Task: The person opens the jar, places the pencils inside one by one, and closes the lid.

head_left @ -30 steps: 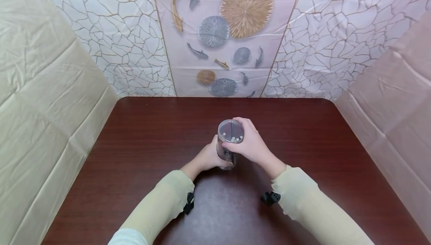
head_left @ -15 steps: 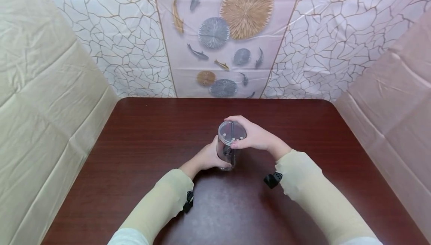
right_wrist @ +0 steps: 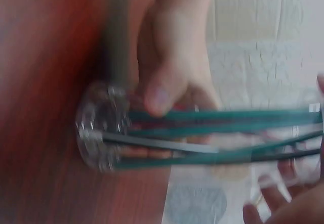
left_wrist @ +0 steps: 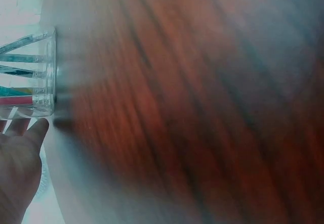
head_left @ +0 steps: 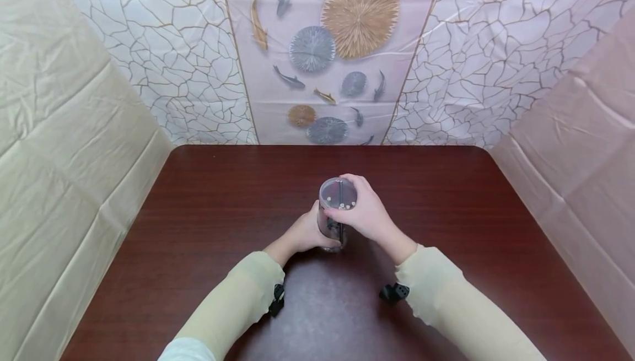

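Observation:
A tall clear plastic jar (head_left: pixel 330 227) stands upright on the table, slender teal, red and dark sticks inside it. My left hand (head_left: pixel 306 231) wraps the jar's lower body from the left, its thumb across the near side. From the right, my right hand (head_left: pixel 371 213) grips the round clear lid (head_left: pixel 337 193) at its rim, thumb in front and fingers behind. Small pale dots show through the lid. In the right wrist view the teal sticks (right_wrist: pixel 228 120) run the jar's length, blurred; their exact kind cannot be told.
Dark red-brown wooden table (head_left: pixel 223 195) surrounds the jar. A patterned cloth (head_left: pixel 317 47) hangs behind the far edge, with pale cloth walls at left and right. Black wrist cameras (head_left: pixel 276 299) sit at both sleeves.
My right hand and forearm swung outward around the lid half a second ago and are now turned back inward, near the first pose. The left hand and jar stay in place.

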Motion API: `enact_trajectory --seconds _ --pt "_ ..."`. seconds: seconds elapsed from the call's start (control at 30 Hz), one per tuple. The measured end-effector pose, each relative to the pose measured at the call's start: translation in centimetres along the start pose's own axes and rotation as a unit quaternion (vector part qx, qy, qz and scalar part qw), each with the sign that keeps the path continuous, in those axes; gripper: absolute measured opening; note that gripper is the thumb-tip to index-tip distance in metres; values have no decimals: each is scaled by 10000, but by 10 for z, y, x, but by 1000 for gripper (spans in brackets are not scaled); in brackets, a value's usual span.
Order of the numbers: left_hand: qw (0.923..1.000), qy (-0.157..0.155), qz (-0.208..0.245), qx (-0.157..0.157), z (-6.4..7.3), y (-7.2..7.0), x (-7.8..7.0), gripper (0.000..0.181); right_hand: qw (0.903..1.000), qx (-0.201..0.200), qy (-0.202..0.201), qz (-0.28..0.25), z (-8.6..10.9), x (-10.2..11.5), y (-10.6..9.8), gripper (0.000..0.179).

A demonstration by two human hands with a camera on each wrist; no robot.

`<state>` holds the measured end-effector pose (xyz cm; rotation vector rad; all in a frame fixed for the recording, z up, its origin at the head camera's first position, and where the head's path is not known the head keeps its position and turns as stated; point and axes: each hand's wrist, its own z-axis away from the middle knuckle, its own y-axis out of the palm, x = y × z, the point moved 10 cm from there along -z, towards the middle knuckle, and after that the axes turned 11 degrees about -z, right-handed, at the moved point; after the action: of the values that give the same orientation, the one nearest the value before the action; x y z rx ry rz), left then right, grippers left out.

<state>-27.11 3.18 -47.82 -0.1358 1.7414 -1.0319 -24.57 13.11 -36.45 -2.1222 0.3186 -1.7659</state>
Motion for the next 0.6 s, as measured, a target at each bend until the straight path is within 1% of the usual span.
enact_trajectory --seconds 0.07,0.1,0.17,0.27,0.3,0.4,0.5,0.53,0.6 --pt "10000 -5 11 -3 0 0 -1 104 9996 -182 139 160 4 0 -1 79" --pt "10000 -9 15 5 0 0 -1 104 9995 -182 142 202 5 1 -1 83" --pt "10000 -23 -24 26 0 1 0 103 9998 -10 10 183 5 3 -1 89" --pt "10000 -37 -46 49 -1 3 1 101 9981 490 -366 -38 2 4 -2 97" --pt "10000 -39 -46 59 -1 3 2 101 9964 702 -453 -151 2 8 -2 98" --pt "10000 -26 20 81 -1 4 2 102 9882 1287 -753 -340 -5 7 -2 100" --pt "9999 -27 89 124 -1 4 2 104 9796 1790 -840 -347 -12 3 2 98" --pt "9998 -15 111 135 -1 4 2 105 9768 1920 -872 -369 -16 -3 3 96" --pt "9998 20 122 151 -2 5 1 105 9727 2111 -813 -517 -18 -5 6 91"
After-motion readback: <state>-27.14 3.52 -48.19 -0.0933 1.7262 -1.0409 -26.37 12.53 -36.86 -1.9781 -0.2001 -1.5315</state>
